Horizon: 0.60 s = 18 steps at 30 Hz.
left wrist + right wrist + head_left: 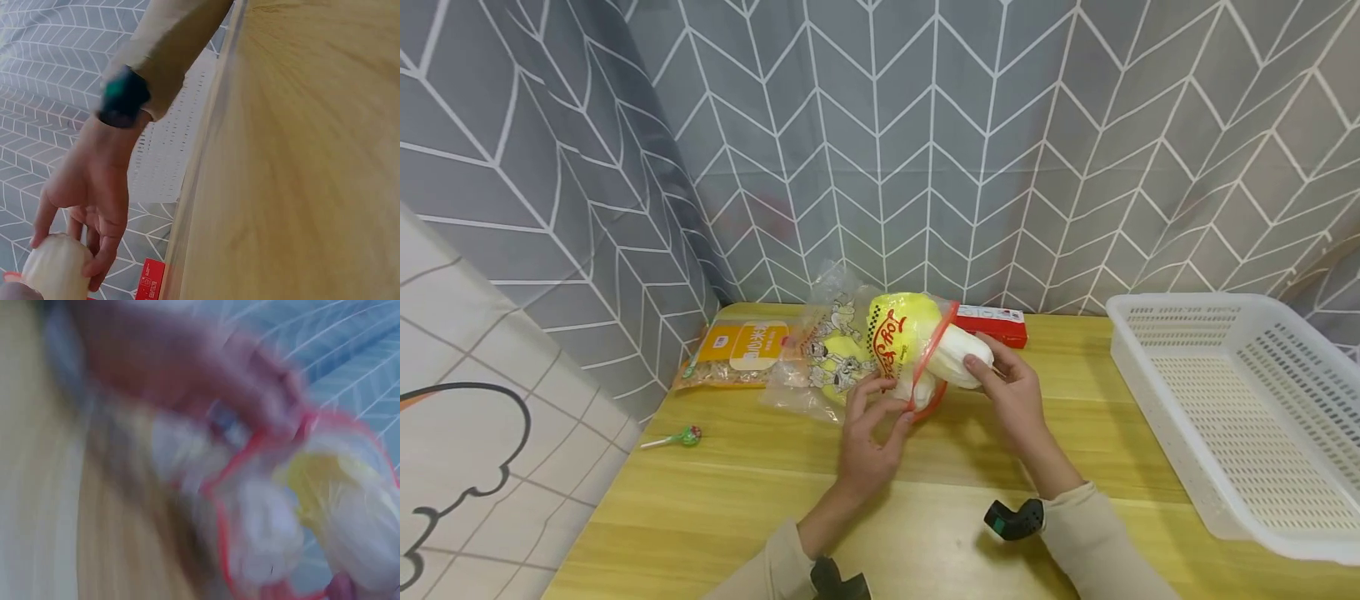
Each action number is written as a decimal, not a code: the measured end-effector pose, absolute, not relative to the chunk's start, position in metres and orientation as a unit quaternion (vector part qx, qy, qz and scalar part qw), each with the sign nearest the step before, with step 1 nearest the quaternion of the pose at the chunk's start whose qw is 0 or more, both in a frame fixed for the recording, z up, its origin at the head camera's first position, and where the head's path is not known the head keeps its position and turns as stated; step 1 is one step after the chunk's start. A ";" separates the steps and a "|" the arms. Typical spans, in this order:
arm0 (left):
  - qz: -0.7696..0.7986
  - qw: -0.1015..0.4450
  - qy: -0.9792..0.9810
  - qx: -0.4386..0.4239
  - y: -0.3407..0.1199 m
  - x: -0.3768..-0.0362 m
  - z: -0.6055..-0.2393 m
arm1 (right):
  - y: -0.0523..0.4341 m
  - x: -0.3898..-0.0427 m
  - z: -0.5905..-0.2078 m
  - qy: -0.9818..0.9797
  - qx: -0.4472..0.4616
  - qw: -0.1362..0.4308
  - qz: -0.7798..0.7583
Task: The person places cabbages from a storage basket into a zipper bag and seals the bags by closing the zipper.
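A clear zip bag (842,354) with a red-edged mouth, cartoon figures and a yellow printed patch tilts up over the table. My left hand (868,437) pinches the bag's red rim between thumb and fingers. At the mouth, my right hand (1015,387) grips a smooth white oblong thing (958,357), part of it inside the bag; its kind does not show clearly. The left wrist view shows the right hand's thumb and fingers around this white thing (57,265). Through the open mouth, another white bundle (265,531) shows inside, blurred in the right wrist view.
Behind the bag lies a red and white box (992,325). An orange-and-clear food packet (737,350) lies at the back left, with a green-wrapped lollipop (688,435) in front of it. On the right stands a white perforated basket (1165,425). A patterned curtain (925,150) hangs behind the table.
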<state>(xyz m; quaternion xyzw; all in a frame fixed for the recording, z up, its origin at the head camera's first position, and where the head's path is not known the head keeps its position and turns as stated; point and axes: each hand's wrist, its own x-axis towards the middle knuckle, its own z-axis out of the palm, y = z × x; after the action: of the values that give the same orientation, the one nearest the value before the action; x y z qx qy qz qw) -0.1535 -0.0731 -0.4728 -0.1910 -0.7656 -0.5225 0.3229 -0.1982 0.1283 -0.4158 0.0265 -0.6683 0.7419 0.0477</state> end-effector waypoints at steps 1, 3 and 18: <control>-0.525 0.319 -0.765 -0.191 -0.073 -0.153 -0.473 | 0.127 -0.198 -0.413 -0.641 0.004 0.017 0.768; -0.523 0.320 -0.765 -0.195 -0.072 -0.153 -0.472 | 0.127 -0.199 -0.410 -0.592 -0.030 -0.039 0.804; -0.521 0.321 -0.758 -0.227 -0.071 -0.154 -0.474 | 0.129 -0.201 -0.440 -0.782 0.177 0.239 0.548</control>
<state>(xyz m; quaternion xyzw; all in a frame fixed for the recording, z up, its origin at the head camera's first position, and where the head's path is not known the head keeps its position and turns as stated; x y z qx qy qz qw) -0.1536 -0.0709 -0.4743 -0.2269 -0.7578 -0.5207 0.3211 -0.2011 0.1286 -0.4400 0.1766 -0.7819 0.5482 0.2385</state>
